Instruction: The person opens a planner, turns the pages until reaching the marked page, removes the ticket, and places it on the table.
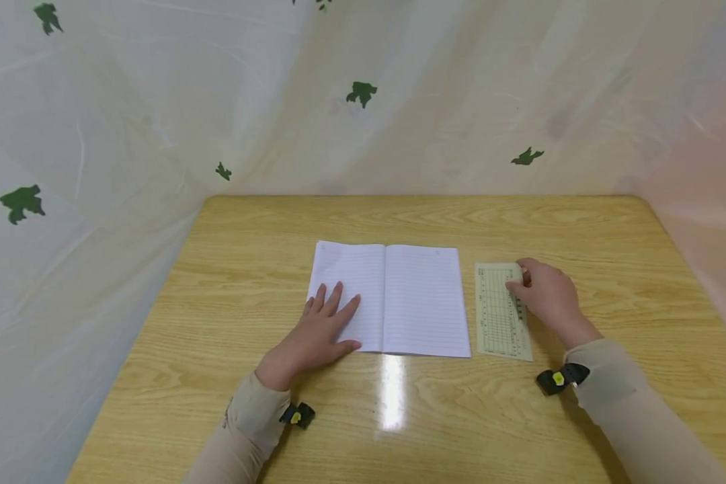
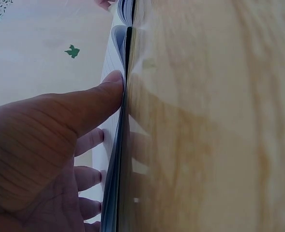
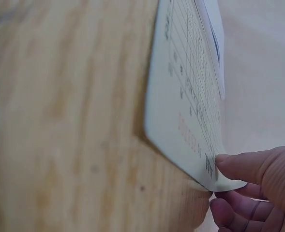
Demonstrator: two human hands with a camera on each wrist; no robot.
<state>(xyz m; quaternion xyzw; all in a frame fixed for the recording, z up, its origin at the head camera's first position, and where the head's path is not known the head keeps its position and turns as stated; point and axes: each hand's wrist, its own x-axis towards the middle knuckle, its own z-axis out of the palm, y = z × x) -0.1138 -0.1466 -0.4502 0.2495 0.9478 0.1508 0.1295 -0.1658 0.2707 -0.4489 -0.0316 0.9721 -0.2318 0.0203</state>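
Observation:
An open notebook point(image 1: 423, 302) with blank lined pages lies on the wooden table. Spread fingers of my left hand point(image 1: 317, 333) press on its left page, the thumb at the near edge; in the left wrist view the thumb point(image 2: 96, 104) rests on the page edge. Right of the notebook is a pale yellow printed form point(image 1: 499, 316) with a table grid. My right hand point(image 1: 550, 292) pinches its far right corner between thumb and fingers. The right wrist view shows that corner bent up, red digits printed near the edge of the form point(image 3: 181, 111).
The wooden table point(image 1: 448, 423) reaches to a pale curtain point(image 1: 435, 114) with green leaf shapes behind it. Dark wrist straps sit on both sleeves. A bright light reflection lies on the table in front of the notebook.

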